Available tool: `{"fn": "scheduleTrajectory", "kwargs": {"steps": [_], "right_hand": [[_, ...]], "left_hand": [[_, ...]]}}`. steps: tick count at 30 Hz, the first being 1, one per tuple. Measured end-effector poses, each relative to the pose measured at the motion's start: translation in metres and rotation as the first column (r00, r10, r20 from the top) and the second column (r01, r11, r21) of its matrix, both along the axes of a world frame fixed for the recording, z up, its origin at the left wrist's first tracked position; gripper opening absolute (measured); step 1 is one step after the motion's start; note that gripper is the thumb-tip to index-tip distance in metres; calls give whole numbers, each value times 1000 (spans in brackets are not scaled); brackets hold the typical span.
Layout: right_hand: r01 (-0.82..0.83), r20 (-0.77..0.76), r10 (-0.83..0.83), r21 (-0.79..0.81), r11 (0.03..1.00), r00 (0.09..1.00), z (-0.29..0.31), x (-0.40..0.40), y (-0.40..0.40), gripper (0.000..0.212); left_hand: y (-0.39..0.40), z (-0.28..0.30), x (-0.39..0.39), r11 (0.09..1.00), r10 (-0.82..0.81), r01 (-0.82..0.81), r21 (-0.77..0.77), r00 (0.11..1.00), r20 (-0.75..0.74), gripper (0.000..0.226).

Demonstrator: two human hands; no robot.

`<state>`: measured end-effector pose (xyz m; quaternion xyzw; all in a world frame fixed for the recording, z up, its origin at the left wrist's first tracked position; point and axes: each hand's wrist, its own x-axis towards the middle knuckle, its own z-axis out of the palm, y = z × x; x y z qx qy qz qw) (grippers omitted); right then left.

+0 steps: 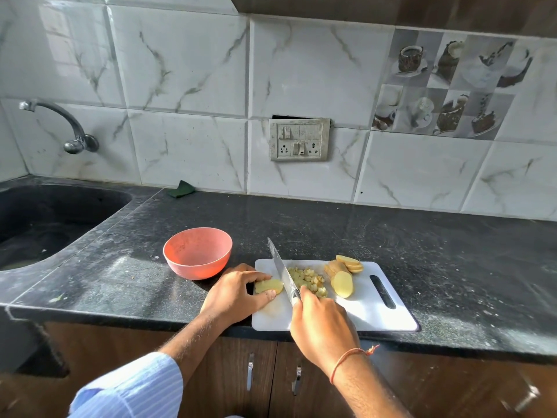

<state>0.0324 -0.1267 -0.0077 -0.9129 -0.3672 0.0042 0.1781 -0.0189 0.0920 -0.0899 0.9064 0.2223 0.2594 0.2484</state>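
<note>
A white cutting board (367, 309) lies at the counter's front edge. My left hand (235, 292) pinches a pale potato slice (269, 286) at the board's left end. My right hand (322, 322) grips the handle of a large knife (281, 268), whose blade points away from me and stands just right of that slice. A heap of diced potato (309, 280) lies right of the blade. Further right sit a halved potato piece (342, 283) and a few slices (351, 263).
An empty pink bowl (197, 251) stands left of the board on the black counter (452, 260). A dark sink (45, 224) with a wall tap (72, 131) is at far left. A green scrub pad (180, 189) lies by the wall. Cabinet doors (250, 372) below.
</note>
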Motion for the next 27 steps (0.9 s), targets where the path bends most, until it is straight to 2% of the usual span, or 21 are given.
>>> {"fn": "scheduleTrajectory", "kwargs": {"steps": [4, 11, 16, 24, 27], "right_hand": [[-19, -18, 17, -101, 995, 1000, 0, -3, 4, 49], [-12, -19, 8, -182, 983, 1000, 2, 3, 21, 40], [-26, 111, 40, -130, 991, 993, -3, 0, -2, 33], [-7, 38, 8, -21, 1000, 999, 1, 2, 0, 32], [-27, 44, 29, -54, 998, 999, 0, -3, 5, 34]], "left_hand": [[2, 0, 0, 999, 6, -7, -37, 1000, -17, 51], [1, 1, 0, 999, 7, -9, -52, 1000, -27, 50], [0, 3, -1, 998, 21, -23, -58, 999, -28, 51], [1, 1, 0, 998, 17, -19, -54, 999, -28, 54], [2, 0, 1, 998, 17, -19, -63, 1000, -26, 57]]}}
